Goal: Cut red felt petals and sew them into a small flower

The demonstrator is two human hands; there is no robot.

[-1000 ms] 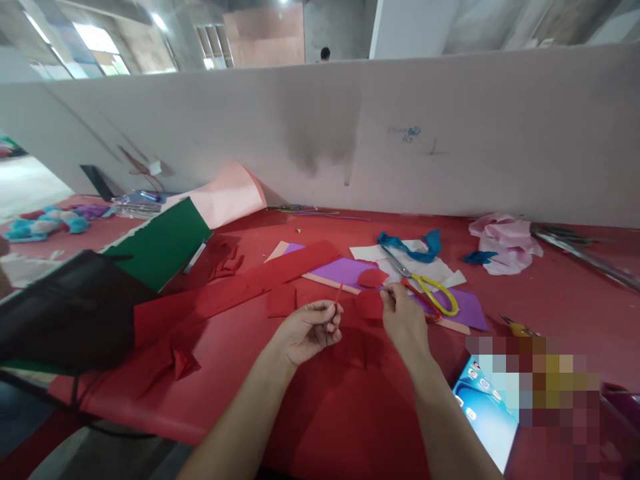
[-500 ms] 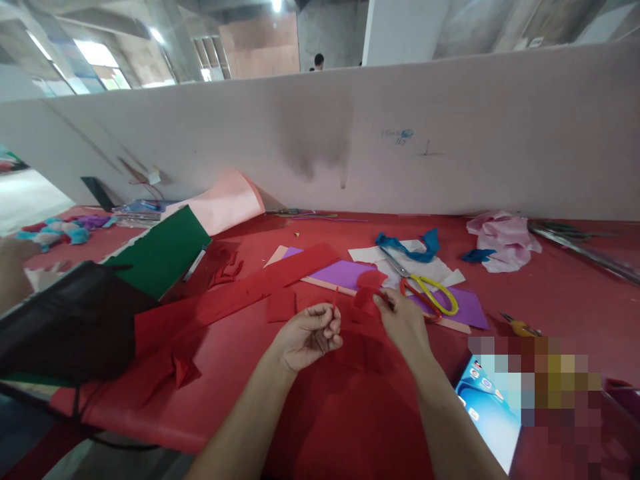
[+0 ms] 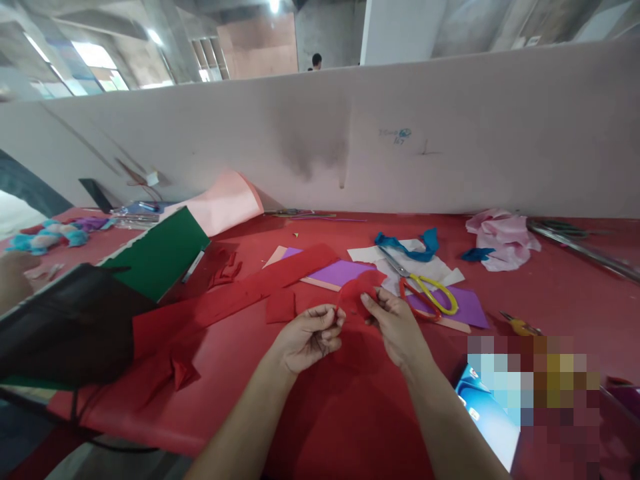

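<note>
My left hand [image 3: 311, 339] pinches the lower end of a thin red stem, now mostly hidden by the fingers and a red paper piece. In my right hand [image 3: 395, 325], thumb and fingers grip that rounded red paper piece [image 3: 354, 295], which looks like crepe paper. Its left edge meets the stem at my left fingertips. Just left of the hands lies a small red paper square [image 3: 281, 307], beside a long red paper strip [image 3: 250, 288]. Scissors [image 3: 425, 288] with a yellow and a red handle lie behind my right hand.
Purple sheets [image 3: 345, 273], white paper [image 3: 363, 254] and a blue strip [image 3: 409, 248] lie farther back. A lit phone or tablet [image 3: 493, 427] and yellow-handled cutters [image 3: 523, 327] are at right. A green board [image 3: 163, 257] and black bag [image 3: 75, 327] stand left, with another person's arm [image 3: 15, 277] beyond.
My right hand has moved left, bringing the red paper piece up against the stem in my left hand. The left hand has barely moved.
</note>
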